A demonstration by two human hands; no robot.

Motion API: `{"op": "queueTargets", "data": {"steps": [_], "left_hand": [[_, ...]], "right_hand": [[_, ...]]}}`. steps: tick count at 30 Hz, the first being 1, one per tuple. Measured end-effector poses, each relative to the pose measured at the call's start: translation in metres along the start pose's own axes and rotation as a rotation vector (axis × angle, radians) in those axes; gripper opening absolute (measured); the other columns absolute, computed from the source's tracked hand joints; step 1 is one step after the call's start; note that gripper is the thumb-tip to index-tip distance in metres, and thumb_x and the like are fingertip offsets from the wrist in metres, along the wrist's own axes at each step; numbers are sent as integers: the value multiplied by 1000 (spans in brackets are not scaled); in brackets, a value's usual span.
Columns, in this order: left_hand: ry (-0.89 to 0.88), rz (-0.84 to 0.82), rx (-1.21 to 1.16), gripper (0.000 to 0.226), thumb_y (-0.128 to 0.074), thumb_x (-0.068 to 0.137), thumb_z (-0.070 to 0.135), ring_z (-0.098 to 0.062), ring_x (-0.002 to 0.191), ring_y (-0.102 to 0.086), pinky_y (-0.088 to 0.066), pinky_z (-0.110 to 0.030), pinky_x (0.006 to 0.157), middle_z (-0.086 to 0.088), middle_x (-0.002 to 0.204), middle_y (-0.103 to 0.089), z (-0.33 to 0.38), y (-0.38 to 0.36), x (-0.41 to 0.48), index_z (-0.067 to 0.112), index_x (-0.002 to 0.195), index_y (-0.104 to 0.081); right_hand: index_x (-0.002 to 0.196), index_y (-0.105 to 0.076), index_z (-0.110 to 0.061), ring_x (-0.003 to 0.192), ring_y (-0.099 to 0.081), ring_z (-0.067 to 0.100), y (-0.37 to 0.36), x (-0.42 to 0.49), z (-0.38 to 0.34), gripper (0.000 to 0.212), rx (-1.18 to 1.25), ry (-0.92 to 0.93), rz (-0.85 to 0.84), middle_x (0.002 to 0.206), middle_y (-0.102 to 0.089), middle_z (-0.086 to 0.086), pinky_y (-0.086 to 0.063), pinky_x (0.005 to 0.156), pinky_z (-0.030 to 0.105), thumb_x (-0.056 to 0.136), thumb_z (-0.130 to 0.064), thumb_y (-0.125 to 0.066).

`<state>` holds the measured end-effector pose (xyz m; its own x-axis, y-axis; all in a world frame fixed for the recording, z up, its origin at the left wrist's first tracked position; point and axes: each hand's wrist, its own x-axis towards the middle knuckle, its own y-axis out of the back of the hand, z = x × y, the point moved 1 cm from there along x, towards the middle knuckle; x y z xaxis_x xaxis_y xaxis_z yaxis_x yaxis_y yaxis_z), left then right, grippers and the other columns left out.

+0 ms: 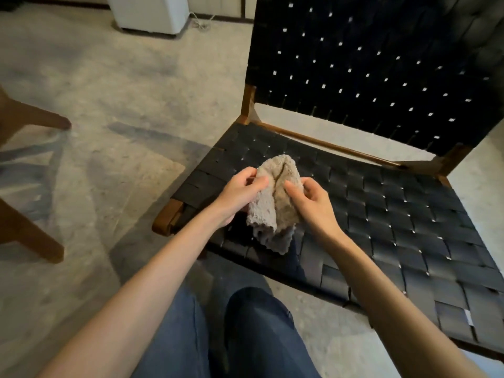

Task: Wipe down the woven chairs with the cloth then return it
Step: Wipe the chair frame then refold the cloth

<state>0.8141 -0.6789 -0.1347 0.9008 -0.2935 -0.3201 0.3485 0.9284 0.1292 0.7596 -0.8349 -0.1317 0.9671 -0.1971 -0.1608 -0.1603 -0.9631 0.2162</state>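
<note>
Head view, cloth [272,211] pinched by left hand [240,192], right hand [313,201]; over woven chair [395,214]

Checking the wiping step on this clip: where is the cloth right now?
In the head view the cloth hangs at centre, pinched between the left hand and the right hand, above the left end of the black woven chair seat.

Two hands [240,193] [316,203], one cloth [272,211], two chairs [381,214] [32,117], one white appliance [150,12].
</note>
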Motion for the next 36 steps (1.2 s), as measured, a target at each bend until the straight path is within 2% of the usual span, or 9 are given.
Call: {"op": "queueTargets", "data": {"steps": [3, 12, 18, 20, 22, 26, 30, 34, 36], "left_hand": [[-86, 66, 33, 17, -56, 94, 19, -23, 99, -63, -50, -46, 89, -16, 106, -65, -18, 9, 4, 8, 107, -58], [-145, 204, 188, 19, -56, 92, 14, -22, 95, -66, -52, -49, 87, -10, 102, -67, -34, 13, -3, 11, 110, -51], [-201, 363, -2, 11, -57, 94, 13, -6, 86, -67, -56, -27, 78, 0, 93, -70, -24, 38, -52, 17, 104, -56], [-248, 435, -38, 9, -56, 94, 14, 4, 78, -65, -50, -14, 70, 9, 83, -70, -22, 61, -82, 22, 96, -58], [-259, 520, -58, 9, -56, 94, 15, 1, 79, -66, -52, -15, 70, 10, 80, -72, -27, 84, -115, 24, 95, -59], [-192, 699, -68, 8, -54, 95, 17, 2, 70, -65, -49, -14, 61, 10, 74, -71, -60, 118, -169, 24, 92, -57], [-41, 771, -100, 16, -54, 95, 22, -18, 86, -54, -40, -31, 77, -12, 94, -61, -107, 132, -190, 15, 110, -55], [61, 806, -60, 20, -57, 94, 21, 5, 72, -53, -38, -2, 60, 9, 82, -56, -155, 135, -189, 21, 111, -48], [100, 788, -25, 25, -56, 94, 17, 7, 66, -53, -36, 0, 56, 10, 82, -53, -177, 133, -179, 15, 118, -47]], "right_hand": [[101, -59, -23, 92, -64, 13, -31, 14, 22, 11, -6, 89, -22, 97, -66, -2, -54, 79, 33, 92, -28, -61], [112, -59, -22, 83, -63, -2, -54, 23, 45, 19, -81, 322, -67, 92, -67, -12, -49, 68, 16, 94, -27, -59], [106, -61, -17, 90, -66, 14, -73, -5, 5, 14, 65, 354, -180, 96, -67, -1, -55, 81, 45, 94, -22, -60], [106, -59, -15, 94, -66, 19, -92, -24, -11, 14, 125, 396, -259, 99, -67, 1, -53, 83, 50, 94, -21, -60], [104, -58, -12, 94, -65, 19, -118, -44, -20, 12, 139, 453, -342, 98, -66, 1, -52, 83, 51, 93, -17, -60], [104, -57, -9, 88, -61, 12, -171, -80, -16, 14, 36, 528, -470, 95, -64, -1, -50, 80, 39, 92, -16, -60], [105, -54, -10, 75, -55, 11, -207, -102, 13, 13, -41, 512, -582, 86, -60, 2, -43, 68, 25, 93, -14, -58], [113, -51, -11, 82, -60, 19, -223, -105, 62, 19, -109, 360, -703, 89, -64, 7, -51, 75, 43, 96, -18, -54], [110, -52, -11, 80, -60, 16, -225, -99, 85, 16, -160, 360, -704, 85, -63, 3, -51, 73, 44, 95, -18, -55]]}}
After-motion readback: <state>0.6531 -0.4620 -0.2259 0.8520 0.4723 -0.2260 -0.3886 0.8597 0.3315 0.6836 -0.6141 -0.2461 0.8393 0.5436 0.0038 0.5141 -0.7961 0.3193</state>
